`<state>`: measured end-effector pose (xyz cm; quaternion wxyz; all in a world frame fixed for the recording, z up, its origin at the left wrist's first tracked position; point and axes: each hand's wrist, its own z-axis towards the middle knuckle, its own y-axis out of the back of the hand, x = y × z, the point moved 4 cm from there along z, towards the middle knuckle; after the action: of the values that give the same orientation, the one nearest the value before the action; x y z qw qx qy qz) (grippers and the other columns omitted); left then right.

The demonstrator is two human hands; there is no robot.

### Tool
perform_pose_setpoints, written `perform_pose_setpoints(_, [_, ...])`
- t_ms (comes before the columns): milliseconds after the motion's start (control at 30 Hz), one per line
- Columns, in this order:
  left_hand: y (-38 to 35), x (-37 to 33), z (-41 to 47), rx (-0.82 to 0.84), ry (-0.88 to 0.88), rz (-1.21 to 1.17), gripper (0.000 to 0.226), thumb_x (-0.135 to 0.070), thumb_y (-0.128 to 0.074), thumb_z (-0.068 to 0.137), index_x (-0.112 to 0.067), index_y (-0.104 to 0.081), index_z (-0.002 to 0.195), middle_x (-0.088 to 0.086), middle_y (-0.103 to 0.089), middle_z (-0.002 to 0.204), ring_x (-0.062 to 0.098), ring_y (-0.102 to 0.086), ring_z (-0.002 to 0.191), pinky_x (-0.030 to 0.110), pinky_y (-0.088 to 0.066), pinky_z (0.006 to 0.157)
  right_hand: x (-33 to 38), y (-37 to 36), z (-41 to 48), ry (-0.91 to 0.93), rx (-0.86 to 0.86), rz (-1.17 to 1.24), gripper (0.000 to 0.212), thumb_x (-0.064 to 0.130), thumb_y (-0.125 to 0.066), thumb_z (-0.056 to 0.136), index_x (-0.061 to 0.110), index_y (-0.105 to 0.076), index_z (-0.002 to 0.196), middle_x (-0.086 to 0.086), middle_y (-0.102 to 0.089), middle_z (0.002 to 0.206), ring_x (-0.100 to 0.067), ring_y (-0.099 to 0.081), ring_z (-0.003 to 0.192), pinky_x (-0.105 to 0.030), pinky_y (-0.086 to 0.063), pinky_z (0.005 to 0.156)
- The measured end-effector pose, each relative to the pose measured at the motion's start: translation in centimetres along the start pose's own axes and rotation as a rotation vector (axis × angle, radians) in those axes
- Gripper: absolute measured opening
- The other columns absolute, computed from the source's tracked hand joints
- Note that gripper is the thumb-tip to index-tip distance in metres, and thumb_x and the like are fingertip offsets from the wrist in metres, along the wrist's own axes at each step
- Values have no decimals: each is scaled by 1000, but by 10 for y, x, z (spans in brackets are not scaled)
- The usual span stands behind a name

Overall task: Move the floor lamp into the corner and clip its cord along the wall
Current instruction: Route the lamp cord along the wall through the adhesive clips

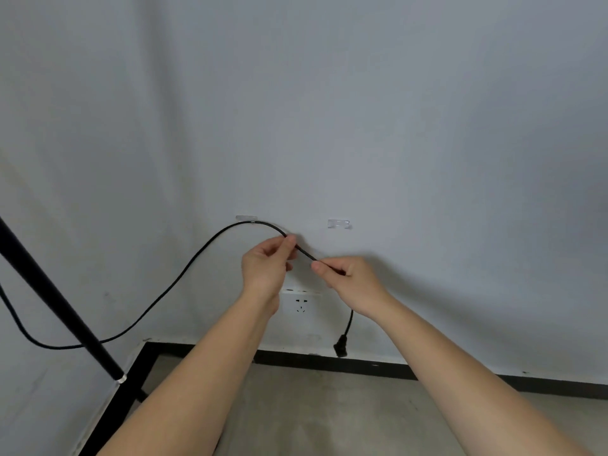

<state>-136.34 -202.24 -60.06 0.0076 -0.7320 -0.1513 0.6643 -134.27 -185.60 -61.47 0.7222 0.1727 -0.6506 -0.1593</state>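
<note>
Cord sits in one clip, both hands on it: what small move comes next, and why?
Probably lift the thin black cord, pinched by left hand and right hand, into the empty clear plastic clip up and right; the other clear clip already holds it.

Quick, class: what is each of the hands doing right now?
Left hand: closed, pinching the black cord just past the first clip.
Right hand: closed, pinching the same cord further along.
</note>
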Motion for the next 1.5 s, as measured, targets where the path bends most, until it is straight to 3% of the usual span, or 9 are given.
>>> perform_pose_setpoints(67, [2,-4,4,-75,29,-128,6,-15,-73,89,-10,-75,88,2,-71,76,10,-64,67,22,-52,61,-6,9,-6,-17,7,34,15,49,-62,91,43,-73,84,3,-54,64,-8,-45,56,-30,-41,63])
perform_pose_setpoints(200, [4,-3,4,-149,36,-196,19,-18,-73,89,-2,-76,98,4,-70,85,9,-62,67,22,-54,64,-16,32,-12,-80,-85,138,11,37,-69,90,34,-74,80,5,-64,67,-5,-56,58,-28,-48,65])
perform_pose_setpoints(400, [-26,6,-9,126,164,-123,13,-15,-76,85,-4,-74,92,4,-72,76,13,-66,68,21,-55,62,-4,46,-10,-36,-194,217,11,30,-74,87,34,-77,77,8,-66,61,3,-55,51,-10,-40,50])
perform_pose_setpoints(767, [-40,3,-10,85,234,-233,8,-9,-74,87,-1,-72,88,7,-72,73,10,-65,57,19,-56,57,33,71,3,117,-282,6,10,30,-75,85,35,-73,77,20,-72,68,4,-64,64,-9,-47,61])
perform_pose_setpoints(933, [-44,4,-11,81,253,-323,10,-9,-73,89,0,-72,93,6,-74,74,10,-66,58,20,-56,57,54,76,10,288,-369,-264,9,29,-73,86,21,-78,87,10,-75,82,-6,-67,75,-21,-52,72])
perform_pose_setpoints(1067, [-46,5,-10,83,266,-332,10,-11,-73,89,-1,-73,90,6,-74,74,10,-66,58,20,-55,58,56,76,15,308,-428,-307,9,32,-72,86,25,-77,85,11,-74,80,-5,-67,75,-26,-54,71])
perform_pose_setpoints(1200, [-45,5,-10,87,268,-338,11,-11,-72,89,0,-72,91,7,-73,76,11,-65,59,20,-55,58,24,73,2,209,-455,-117,1,34,-71,87,33,-70,86,15,-73,76,-6,-69,73,-35,-58,71])
perform_pose_setpoints(1333, [-52,-1,-12,115,268,-386,12,-10,-71,90,1,-71,95,8,-74,78,11,-66,61,20,-56,59,-1,63,-8,140,-421,-29,21,32,-68,90,51,-67,83,18,-72,80,-10,-71,75,-40,-58,75])
perform_pose_setpoints(1500, [-57,-7,-14,96,255,-379,23,-9,-74,87,2,-70,107,7,-74,83,11,-66,65,19,-56,60,-24,47,-12,1,-378,84,7,25,-70,90,32,-71,90,6,-76,84,-16,-73,82,-43,-57,85])
